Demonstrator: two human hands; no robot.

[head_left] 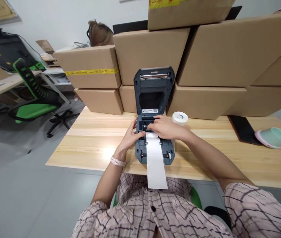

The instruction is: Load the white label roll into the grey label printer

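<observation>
One open printer beneath the right hand

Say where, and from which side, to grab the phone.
Probably by the phone's long left edge, from the left: it lies flat on the table with that edge exposed, while the cup crowds its near right corner.

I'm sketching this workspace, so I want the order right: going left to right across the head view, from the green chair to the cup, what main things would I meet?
Green chair, left hand, paper strip, white roll, phone, cup.
</observation>
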